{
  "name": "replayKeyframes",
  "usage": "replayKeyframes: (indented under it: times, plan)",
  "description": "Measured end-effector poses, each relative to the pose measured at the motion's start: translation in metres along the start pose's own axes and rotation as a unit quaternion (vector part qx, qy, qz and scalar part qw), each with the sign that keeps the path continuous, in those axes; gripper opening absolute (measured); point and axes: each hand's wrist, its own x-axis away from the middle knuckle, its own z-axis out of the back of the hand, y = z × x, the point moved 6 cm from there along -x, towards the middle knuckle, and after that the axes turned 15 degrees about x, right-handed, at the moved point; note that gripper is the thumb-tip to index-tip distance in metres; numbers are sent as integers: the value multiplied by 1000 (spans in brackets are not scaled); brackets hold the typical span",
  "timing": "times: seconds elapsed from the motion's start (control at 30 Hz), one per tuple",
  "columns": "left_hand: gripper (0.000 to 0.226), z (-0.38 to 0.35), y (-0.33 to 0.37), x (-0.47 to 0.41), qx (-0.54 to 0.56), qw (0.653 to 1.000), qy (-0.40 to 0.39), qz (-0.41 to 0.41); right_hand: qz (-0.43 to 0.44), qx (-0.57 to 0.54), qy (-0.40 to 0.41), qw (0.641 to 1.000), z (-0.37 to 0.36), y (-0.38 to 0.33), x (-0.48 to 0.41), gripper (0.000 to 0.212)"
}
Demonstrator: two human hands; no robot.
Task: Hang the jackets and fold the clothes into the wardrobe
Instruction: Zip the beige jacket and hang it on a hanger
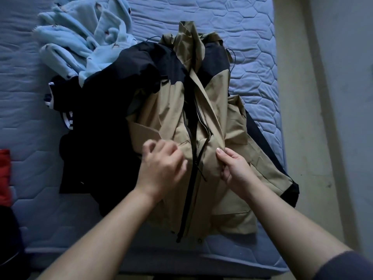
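One garment is in hand and none is put away, as far as the head view shows. On the bed [252,37] a tan-and-black jacket [173,112] lies front-up with its hood at the far end and its zip [191,138] undone, the two front panels lying slightly apart. The right hand [234,168] pinches the edge of the panel on its side just beside the zip, thumb on top and fingers [224,174] curled against the cloth. The left hand [161,164] is over the other panel with its fingers curled, but it is blurred and I cannot tell whether it holds fabric. Beside the jacket, partly under it, sits a heap of dark clothes [90,128] with white stripes, a pale blue fleece garment [80,41] lies crumpled beyond that, and a red cloth [4,168] shows at the frame's left edge. No hanger or wardrobe is in view, so I judge the task barely begun: this jacket wants closing and hanging, and the rest folding.
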Motion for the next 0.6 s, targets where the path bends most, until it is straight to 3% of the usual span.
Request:
replayKeyframes:
  times: [0.13, 0.2, 0.37, 0.47, 0.53, 0.57, 0.6]
  plan:
    - [52, -35, 6, 16, -79, 980, -131, 130, 12, 35, 0, 999, -10, -1, -3, 17]
    - [57, -51, 5, 15, -92, 961, -180, 186, 13, 48, 7, 999, -10, -1, -4, 17]
    - [33, -71, 15, 11, 39, 974, -166, 152, 4, 89, 50, 995, 6, -3, -4, 21]
    - [25, -70, 11, 18, 141, 962, -141, 188, -4, 147, 95, 985, 13, -5, -6, 13]
    - [18, -68, 5, 24, 204, 942, -120, 240, -5, 278, 163, 947, 21, -10, -6, 11]
    - [15, -67, 1, 26, 237, 928, -105, 269, 13, 367, 217, 905, 27, -16, -3, 21]
    - [13, -64, -3, 28, 268, 914, -85, 293, 67, 466, 274, 839, 30, -27, 2, 30]
